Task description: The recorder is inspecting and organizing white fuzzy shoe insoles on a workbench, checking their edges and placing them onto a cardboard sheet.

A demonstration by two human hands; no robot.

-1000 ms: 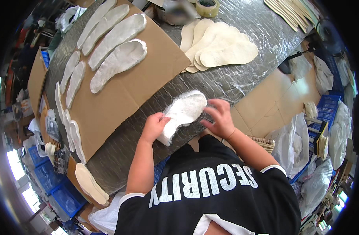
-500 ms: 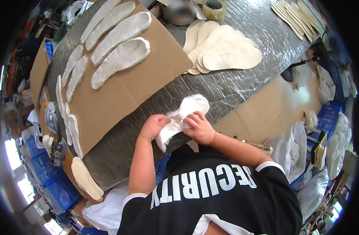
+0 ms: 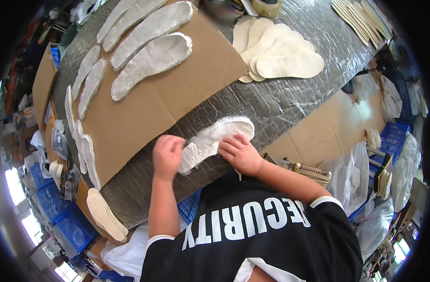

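A white fluffy insole [image 3: 215, 138] lies aslant at the near edge of the dark, film-covered table. My right hand [image 3: 241, 154] grips its near edge, fingers curled over the fleece. Just off the insole's left end is my left hand [image 3: 168, 157], raised and blurred, so its fingers do not show clearly. Beyond my hands, several more white fleecy insoles [image 3: 151, 56] rest in rows on a brown cardboard sheet [image 3: 144, 103]. A fan of thin cream insoles [image 3: 292, 65] lies to the right of the sheet.
A roll of clear tape [image 3: 267, 6] sits at the far edge of view. Stacked cream strips [image 3: 353, 21] lie at the far right, and a pair of cream insoles [image 3: 104, 214] at the near left corner. Plastic bags [image 3: 348, 174] and blue crates [image 3: 394, 141] crowd the right side.
The insole was bunched and folded between both hands; now it is spread out flatter. My left hand has come off it and moved left. My right hand keeps its place on the near edge.
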